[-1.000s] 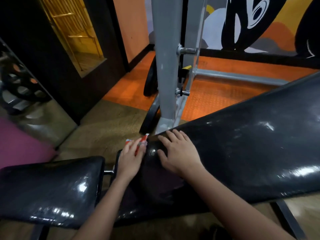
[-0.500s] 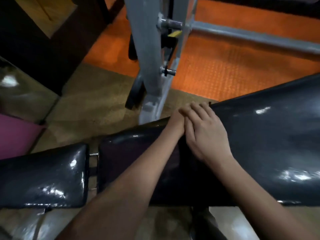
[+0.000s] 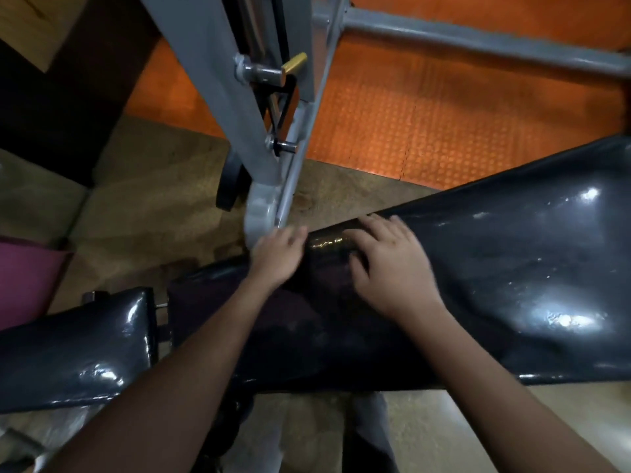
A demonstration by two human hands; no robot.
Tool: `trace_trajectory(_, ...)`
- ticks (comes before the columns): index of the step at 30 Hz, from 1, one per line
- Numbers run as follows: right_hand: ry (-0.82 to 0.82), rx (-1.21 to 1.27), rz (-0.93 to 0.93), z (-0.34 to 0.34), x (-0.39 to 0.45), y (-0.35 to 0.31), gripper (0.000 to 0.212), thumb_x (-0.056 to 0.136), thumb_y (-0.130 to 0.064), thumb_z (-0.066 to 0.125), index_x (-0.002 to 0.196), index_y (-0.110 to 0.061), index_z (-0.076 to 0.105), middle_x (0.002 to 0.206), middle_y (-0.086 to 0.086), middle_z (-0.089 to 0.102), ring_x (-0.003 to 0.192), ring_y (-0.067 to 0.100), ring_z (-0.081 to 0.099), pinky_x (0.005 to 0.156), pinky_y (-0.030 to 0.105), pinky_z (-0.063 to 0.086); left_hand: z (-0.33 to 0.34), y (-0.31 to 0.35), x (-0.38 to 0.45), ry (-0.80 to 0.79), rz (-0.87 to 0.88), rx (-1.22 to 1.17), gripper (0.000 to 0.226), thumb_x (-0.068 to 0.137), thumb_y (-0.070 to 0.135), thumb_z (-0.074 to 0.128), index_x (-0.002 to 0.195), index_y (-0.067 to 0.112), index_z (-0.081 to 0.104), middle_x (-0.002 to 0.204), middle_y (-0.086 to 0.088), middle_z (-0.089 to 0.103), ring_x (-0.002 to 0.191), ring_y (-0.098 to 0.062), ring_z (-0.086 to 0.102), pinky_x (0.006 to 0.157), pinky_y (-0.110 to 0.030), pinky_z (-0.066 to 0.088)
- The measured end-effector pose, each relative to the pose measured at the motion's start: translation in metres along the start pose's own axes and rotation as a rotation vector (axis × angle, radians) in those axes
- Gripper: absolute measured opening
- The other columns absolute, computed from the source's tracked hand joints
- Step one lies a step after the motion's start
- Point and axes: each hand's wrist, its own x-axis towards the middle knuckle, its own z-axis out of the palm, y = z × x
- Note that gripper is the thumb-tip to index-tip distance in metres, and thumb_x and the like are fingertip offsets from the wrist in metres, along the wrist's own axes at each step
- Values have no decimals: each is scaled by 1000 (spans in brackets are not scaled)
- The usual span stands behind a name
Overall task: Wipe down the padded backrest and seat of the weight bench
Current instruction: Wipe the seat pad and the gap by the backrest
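Observation:
The black padded backrest (image 3: 495,268) slopes up to the right, glossy with wet streaks. The black seat pad (image 3: 75,349) lies at the lower left, a small gap apart from it. My left hand (image 3: 278,254) rests on the backrest's far edge near its lower end, its fingers bent slightly over the edge. No cloth shows under it. My right hand (image 3: 392,268) lies flat on the backrest just to the right, fingers spread and pressing on the pad.
A grey steel rack upright (image 3: 239,107) with pins stands just behind the backrest, its foot close to my left hand. A grey floor bar (image 3: 478,46) crosses the orange studded mat (image 3: 444,124). A pink mat (image 3: 27,281) lies at the left.
My left hand slid up along the backrest's far edge, and the red-and-white cloth seen under it earlier no longer shows. My right hand stayed pressed on the pad. The view tilted down.

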Motion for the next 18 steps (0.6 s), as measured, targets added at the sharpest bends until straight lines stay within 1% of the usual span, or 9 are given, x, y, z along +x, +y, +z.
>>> trace_trajectory(2, 169, 44, 52, -26, -3, 22, 36, 87, -21, 56, 120, -15, 68, 124, 11, 66, 115, 32, 58, 110, 45, 40, 18, 80, 12, -65, 182, -20, 42, 104, 43, 30, 131, 31, 60, 136, -6, 60, 126, -27, 53, 104, -36, 40)
trace_trajectory(4, 264, 75, 99, -53, -1, 40, 32, 90, -20, 53, 118, -14, 68, 118, 11, 67, 106, 34, 59, 100, 46, 45, 32, 156, 10, -104, 282, -89, 41, 101, 35, 35, 128, 25, 63, 136, -6, 61, 125, -26, 56, 98, -30, 44)
trace_trajectory(5, 269, 89, 116, -64, 1, 46, 32, 92, -20, 51, 117, -14, 68, 119, 10, 67, 106, 33, 59, 99, 45, 45, 34, 182, 7, -109, 283, -163, 42, 99, 32, 35, 126, 18, 64, 134, -9, 62, 122, -28, 58, 92, -24, 46)
trace_trajectory(7, 216, 79, 120, -76, 9, 54, 33, 94, -24, 48, 118, -15, 69, 123, 8, 67, 109, 31, 58, 99, 44, 45, 37, 195, 1, -124, 261, -287, 42, 96, 28, 39, 122, 9, 64, 126, -15, 65, 116, -32, 60, 78, -17, 47)
trace_trajectory(10, 58, 47, 91, -67, 25, 44, 36, 93, -32, 46, 116, -19, 70, 120, 8, 68, 107, 34, 60, 96, 46, 48, 29, 149, -12, 9, 465, -191, 32, 91, 24, 50, 118, 12, 64, 119, -10, 66, 108, -29, 63, 87, -34, 50)
trace_trajectory(13, -140, 52, 12, -34, 36, 15, 41, 92, -38, 42, 117, -21, 69, 115, 9, 70, 103, 35, 64, 95, 45, 49, 22, 53, -6, 118, 462, -70, 38, 98, 34, 36, 128, 26, 58, 122, 1, 63, 111, -18, 60, 97, -33, 46)
trace_trajectory(14, -192, 53, -22, -22, 36, 4, 45, 92, -40, 39, 122, -21, 68, 120, 9, 69, 109, 35, 63, 101, 45, 47, 17, 14, -3, 150, 412, -3, 41, 100, 37, 30, 130, 29, 57, 121, 2, 63, 110, -17, 59, 98, -32, 45)
trace_trajectory(16, -289, 19, -56, -4, 32, -16, 52, 94, -44, 34, 133, -24, 62, 137, 8, 61, 131, 31, 52, 119, 43, 31, 7, -65, 2, 112, 244, 153, 46, 102, 40, 19, 131, 27, 53, 119, 0, 60, 109, -22, 59, 96, -34, 44)
trace_trajectory(18, -311, 11, -44, -2, 25, -22, 49, 97, -41, 39, 139, -26, 57, 147, 5, 53, 142, 25, 42, 125, 38, 15, -5, -103, 10, 36, 132, 312, 55, 99, 39, 10, 131, 20, 51, 123, -6, 58, 114, -29, 56, 95, -40, 44)
